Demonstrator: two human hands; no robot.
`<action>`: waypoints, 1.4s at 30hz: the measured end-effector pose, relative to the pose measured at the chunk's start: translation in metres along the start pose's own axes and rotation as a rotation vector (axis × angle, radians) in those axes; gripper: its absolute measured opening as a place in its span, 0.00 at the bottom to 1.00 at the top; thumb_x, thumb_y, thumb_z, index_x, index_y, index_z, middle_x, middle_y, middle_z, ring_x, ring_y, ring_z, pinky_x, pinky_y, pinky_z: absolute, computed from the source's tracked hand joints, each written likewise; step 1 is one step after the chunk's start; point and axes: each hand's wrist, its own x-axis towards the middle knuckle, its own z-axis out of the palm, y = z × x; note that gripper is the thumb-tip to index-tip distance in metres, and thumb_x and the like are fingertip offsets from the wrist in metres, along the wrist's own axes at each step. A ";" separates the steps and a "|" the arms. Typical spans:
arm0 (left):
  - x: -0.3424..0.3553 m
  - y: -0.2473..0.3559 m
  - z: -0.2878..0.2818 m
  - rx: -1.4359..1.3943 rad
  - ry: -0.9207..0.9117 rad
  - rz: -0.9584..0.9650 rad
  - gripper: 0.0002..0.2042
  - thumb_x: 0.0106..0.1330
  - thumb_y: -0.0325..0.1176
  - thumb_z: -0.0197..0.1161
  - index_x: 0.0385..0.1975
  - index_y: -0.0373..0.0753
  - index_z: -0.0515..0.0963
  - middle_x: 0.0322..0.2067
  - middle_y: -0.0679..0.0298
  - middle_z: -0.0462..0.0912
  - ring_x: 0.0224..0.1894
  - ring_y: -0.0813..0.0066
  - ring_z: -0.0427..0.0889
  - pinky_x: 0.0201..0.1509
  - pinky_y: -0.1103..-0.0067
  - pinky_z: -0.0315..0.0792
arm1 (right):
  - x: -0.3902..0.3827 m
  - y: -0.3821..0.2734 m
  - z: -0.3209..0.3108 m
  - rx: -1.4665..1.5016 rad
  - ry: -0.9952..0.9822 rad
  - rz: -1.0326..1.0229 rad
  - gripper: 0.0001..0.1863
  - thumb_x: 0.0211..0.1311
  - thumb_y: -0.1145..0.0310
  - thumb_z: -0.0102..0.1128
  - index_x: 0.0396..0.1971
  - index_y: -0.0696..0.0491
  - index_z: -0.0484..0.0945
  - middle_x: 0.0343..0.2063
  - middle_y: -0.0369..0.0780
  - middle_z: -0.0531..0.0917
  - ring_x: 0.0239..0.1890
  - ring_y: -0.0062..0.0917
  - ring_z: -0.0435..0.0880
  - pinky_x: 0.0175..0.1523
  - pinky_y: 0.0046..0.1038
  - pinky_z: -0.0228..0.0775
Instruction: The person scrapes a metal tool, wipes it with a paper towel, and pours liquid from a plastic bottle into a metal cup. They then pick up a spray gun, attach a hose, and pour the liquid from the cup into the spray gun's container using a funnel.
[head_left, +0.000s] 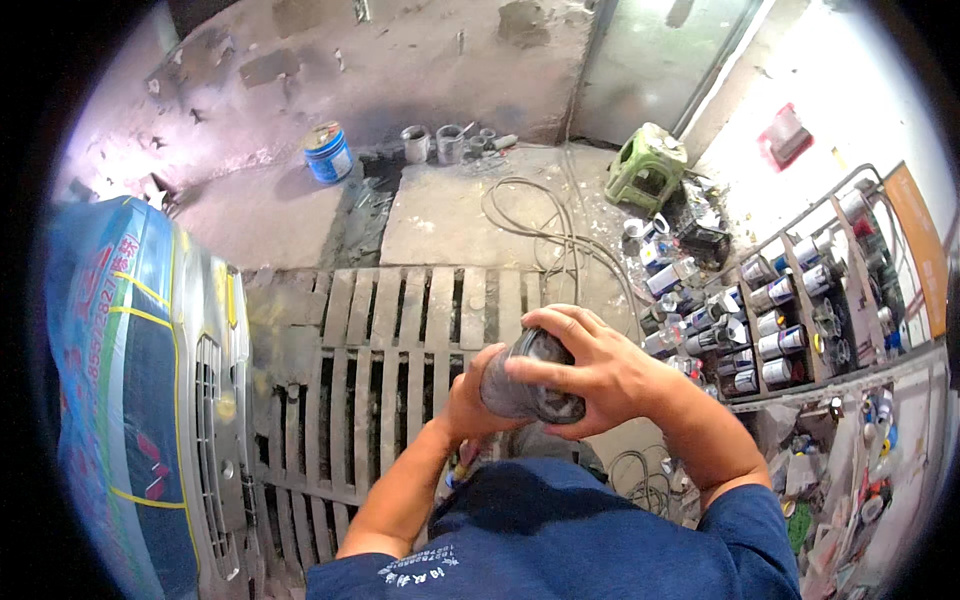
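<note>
In front of my chest I hold a grey, paint-stained cup [505,388], tilted, with a dark round top [546,348] that looks like a lid. My left hand [466,402] is closed around the cup's left side; most of its fingers are hidden behind the cup. From the right, my right hand [612,372] grips the dark top, thumb and fingers spread over it and around its rim. Whatever is inside the cup cannot be seen.
Slatted floor grating [358,300] lies below me. On the left stands a car front [210,400] masked with plastic film. Ahead are a blue can [328,155], grey pots [450,145], a coiled hose [545,235] and a green stool [645,165]. Paint cans fill a rack [785,310] at right.
</note>
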 end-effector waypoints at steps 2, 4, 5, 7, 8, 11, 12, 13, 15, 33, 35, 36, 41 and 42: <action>0.017 -0.027 -0.007 -0.048 -0.065 -0.010 0.51 0.35 0.41 0.81 0.61 0.46 0.53 0.48 0.51 0.76 0.50 0.52 0.78 0.49 0.64 0.75 | 0.015 0.025 -0.017 0.008 -0.034 -0.186 0.41 0.35 0.54 0.72 0.57 0.38 0.68 0.53 0.51 0.65 0.53 0.49 0.68 0.55 0.45 0.65; 0.038 -0.035 -0.024 0.020 -0.075 -0.081 0.52 0.33 0.41 0.82 0.61 0.48 0.54 0.51 0.53 0.74 0.52 0.53 0.76 0.53 0.64 0.73 | 0.027 0.059 -0.033 0.054 0.027 -0.214 0.41 0.33 0.55 0.73 0.56 0.39 0.69 0.54 0.51 0.66 0.54 0.48 0.68 0.56 0.43 0.65; 0.049 -0.047 -0.028 0.053 -0.063 -0.079 0.52 0.32 0.41 0.82 0.61 0.48 0.53 0.52 0.54 0.74 0.53 0.53 0.76 0.53 0.64 0.73 | 0.030 0.079 -0.045 0.130 0.072 -0.161 0.43 0.33 0.56 0.73 0.57 0.42 0.69 0.55 0.52 0.65 0.54 0.47 0.68 0.57 0.42 0.64; 0.076 -0.061 -0.038 0.093 -0.050 -0.087 0.52 0.33 0.39 0.82 0.61 0.48 0.53 0.53 0.55 0.73 0.52 0.56 0.77 0.53 0.65 0.74 | 0.026 0.137 -0.052 0.352 0.224 -0.093 0.49 0.31 0.55 0.75 0.59 0.53 0.66 0.57 0.52 0.64 0.58 0.43 0.67 0.61 0.38 0.60; 0.090 -0.067 -0.042 0.087 -0.009 -0.044 0.51 0.35 0.36 0.81 0.61 0.47 0.52 0.52 0.56 0.73 0.52 0.57 0.77 0.53 0.66 0.74 | 0.021 0.174 -0.048 0.516 0.291 -0.060 0.51 0.34 0.51 0.73 0.62 0.56 0.62 0.57 0.52 0.66 0.61 0.40 0.66 0.62 0.38 0.59; 0.133 -0.088 -0.057 0.226 -0.024 -0.118 0.52 0.36 0.32 0.80 0.62 0.45 0.51 0.52 0.56 0.73 0.51 0.60 0.77 0.53 0.68 0.74 | 0.013 0.233 -0.020 1.168 0.497 0.359 0.53 0.39 0.46 0.70 0.63 0.57 0.57 0.57 0.50 0.68 0.60 0.37 0.68 0.61 0.36 0.62; 0.136 -0.112 -0.056 0.068 0.003 -0.221 0.51 0.37 0.32 0.80 0.62 0.45 0.51 0.52 0.57 0.73 0.52 0.62 0.77 0.54 0.69 0.73 | 0.013 0.250 -0.013 1.363 0.522 0.434 0.53 0.40 0.45 0.70 0.64 0.57 0.56 0.58 0.50 0.67 0.59 0.37 0.70 0.59 0.36 0.64; 0.140 -0.134 -0.055 -0.089 0.043 -0.321 0.50 0.38 0.31 0.79 0.62 0.45 0.51 0.53 0.58 0.72 0.53 0.64 0.76 0.55 0.70 0.72 | 0.009 0.277 0.002 1.510 0.505 0.441 0.53 0.41 0.45 0.69 0.64 0.57 0.54 0.57 0.51 0.68 0.58 0.37 0.71 0.57 0.36 0.69; 0.162 -0.155 -0.054 -0.343 0.159 -0.493 0.50 0.39 0.30 0.79 0.63 0.45 0.52 0.55 0.59 0.70 0.54 0.66 0.74 0.56 0.71 0.71 | 0.007 0.307 0.028 1.752 0.459 0.472 0.50 0.45 0.44 0.65 0.64 0.54 0.53 0.55 0.51 0.69 0.55 0.39 0.73 0.54 0.38 0.72; 0.459 -0.258 -0.120 -0.466 0.227 -0.188 0.40 0.41 0.26 0.78 0.58 0.36 0.64 0.54 0.59 0.71 0.55 0.69 0.71 0.59 0.71 0.68 | 0.200 0.499 0.058 2.231 -0.165 0.432 0.52 0.33 0.47 0.70 0.59 0.61 0.62 0.55 0.53 0.69 0.54 0.42 0.74 0.52 0.43 0.72; 0.484 -0.265 -0.129 -0.468 0.312 -0.212 0.40 0.40 0.26 0.78 0.57 0.36 0.65 0.53 0.59 0.72 0.55 0.70 0.71 0.60 0.71 0.67 | 0.229 0.519 0.049 2.247 -0.165 0.360 0.51 0.35 0.46 0.68 0.60 0.60 0.61 0.56 0.51 0.69 0.54 0.40 0.74 0.52 0.44 0.71; 0.491 -0.273 -0.136 -0.489 0.360 -0.215 0.40 0.39 0.26 0.78 0.57 0.36 0.65 0.52 0.59 0.72 0.56 0.70 0.70 0.60 0.72 0.66 | 0.242 0.530 0.047 2.245 -0.194 0.302 0.50 0.38 0.45 0.66 0.62 0.57 0.60 0.57 0.49 0.69 0.55 0.40 0.73 0.54 0.46 0.69; 0.425 -0.387 -0.163 -0.368 0.097 -0.879 0.32 0.62 0.31 0.59 0.65 0.40 0.52 0.59 0.59 0.62 0.60 0.68 0.64 0.64 0.70 0.57 | 0.292 0.554 0.051 2.316 -0.090 0.374 0.48 0.41 0.47 0.65 0.61 0.58 0.59 0.56 0.51 0.69 0.55 0.41 0.73 0.56 0.47 0.68; 0.392 -0.406 -0.152 -0.114 0.063 -0.747 0.27 0.67 0.33 0.54 0.64 0.40 0.54 0.59 0.58 0.62 0.60 0.67 0.64 0.65 0.70 0.56 | 0.298 0.561 0.058 2.353 -0.076 0.399 0.48 0.42 0.47 0.65 0.61 0.58 0.59 0.56 0.51 0.69 0.55 0.41 0.74 0.57 0.47 0.67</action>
